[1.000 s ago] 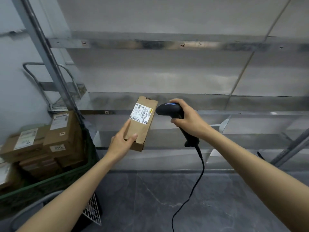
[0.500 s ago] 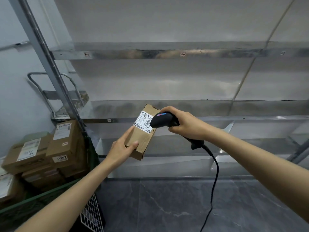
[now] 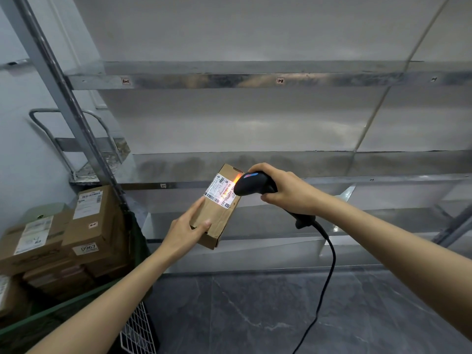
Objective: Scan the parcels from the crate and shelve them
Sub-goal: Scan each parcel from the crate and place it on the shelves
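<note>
- Far left: leaves a tall pile of cardboard parcels stacked in the green crate, labels showing, touched by neither hand. Judging by that, a long way from finished.
- Left of centre: grips one small parcel with the left hand, thumb pressed on the front face, fingers round the lower left edge. Holds it up in the air in front of the shelving, tilted, with its white label turned toward the scanner.
- Centre: throws an orange-red glow across the label's barcode, so probably mid-scan for this parcel. No telling from here of a completed read.
- Right of centre: clasps the black scanner in the right hand, fingers curled round the handle, nose just beside the parcel's upper right edge. Trails a dark cable down toward the floor.
- Back and right: shows no parcel on any visible level of the metal shelves, so seemingly nothing put away in this bay yet.
- Left to do, as a judgement: finish this scan, set the small parcel on a shelf, then go back to the crate and repeat for the rest of the pile.
</note>
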